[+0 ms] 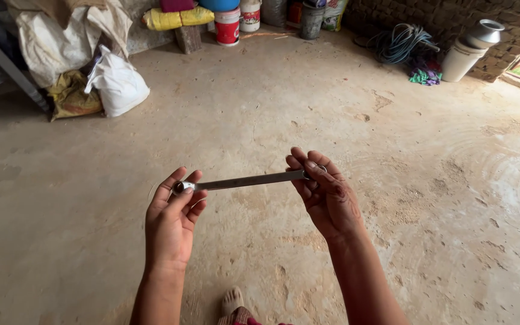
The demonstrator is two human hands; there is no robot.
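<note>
A slim grey metal wrench point(248, 180) with ring ends is held level between both my hands, above a dusty earthen floor. My left hand point(173, 219) pinches its left ring end between thumb and fingertips. My right hand point(326, 195) holds the right end, its fingers wrapped over that ring so the end is mostly hidden. Both palms face me. My bare foot point(232, 301) shows below, between my forearms.
Sacks and a white bag point(117, 84) lie at the far left beside a slanted metal frame. Buckets, one red and white point(227, 26), line the back wall. A coiled hose point(399, 43) and a white and metal can point(468, 51) stand at the far right.
</note>
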